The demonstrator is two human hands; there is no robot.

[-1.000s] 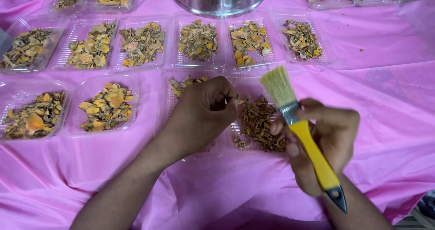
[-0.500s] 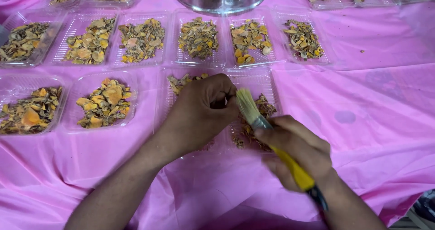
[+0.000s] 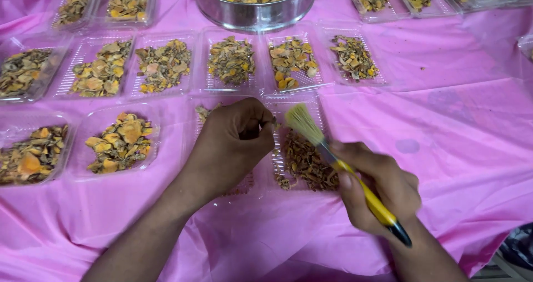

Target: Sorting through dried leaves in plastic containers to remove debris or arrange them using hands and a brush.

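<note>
Pink-covered bench (image 3: 455,121) | left hand (image 3: 233,143) fingers pinching a dried piece | right hand (image 3: 377,187) gripping yellow-handled brush (image 3: 333,160) | most clear trays (image 3: 83,76) already filled, steel bowl (image 3: 255,7) still holds more

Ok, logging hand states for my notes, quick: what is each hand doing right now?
Left hand: fingers curled shut over a clear tray; whether it pinches a piece cannot be told.
Right hand: closed on the yellow-handled brush.

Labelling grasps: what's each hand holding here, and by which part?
Right hand grips the yellow-handled, pale-bristled brush around its handle, bristles free. Left hand is curled over a clear plastic tray of dried orange-brown pieces; anything pinched in its fingers is hidden.
</note>
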